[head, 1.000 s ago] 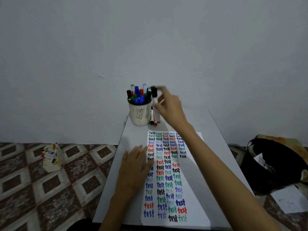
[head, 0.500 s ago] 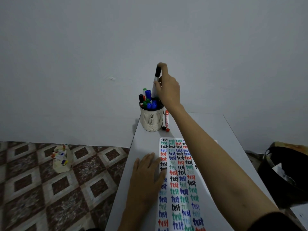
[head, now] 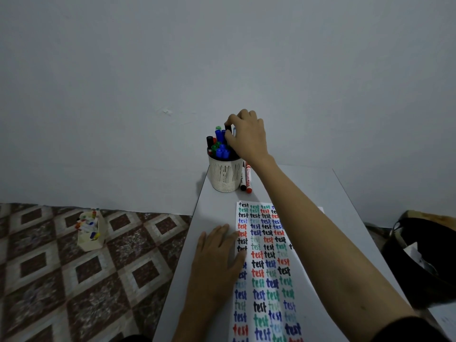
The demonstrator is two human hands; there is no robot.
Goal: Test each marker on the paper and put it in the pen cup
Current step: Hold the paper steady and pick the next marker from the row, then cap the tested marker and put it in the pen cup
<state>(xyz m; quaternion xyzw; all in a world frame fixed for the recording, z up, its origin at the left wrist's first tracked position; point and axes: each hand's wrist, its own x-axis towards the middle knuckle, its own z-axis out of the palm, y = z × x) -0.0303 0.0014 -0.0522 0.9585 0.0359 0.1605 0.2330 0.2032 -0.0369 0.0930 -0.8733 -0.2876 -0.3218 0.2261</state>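
Over cup (head: 225, 176), right hand (head: 248, 137) pinches marker (head: 228, 128).

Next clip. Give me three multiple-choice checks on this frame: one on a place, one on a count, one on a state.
1. Where do the loose markers lie relative to the pen cup?
A. to its right
B. to its left
C. inside it

2. How many markers lie there?
A. one
B. two
C. four

3. The left hand is:
A. flat on the paper's edge
B. gripping a marker
C. raised in the air

Answers:
1 A, they lie beside the cup's right side.
2 B, one black-capped and one red-capped.
3 A, its straight fingers rest on the paper's left edge.
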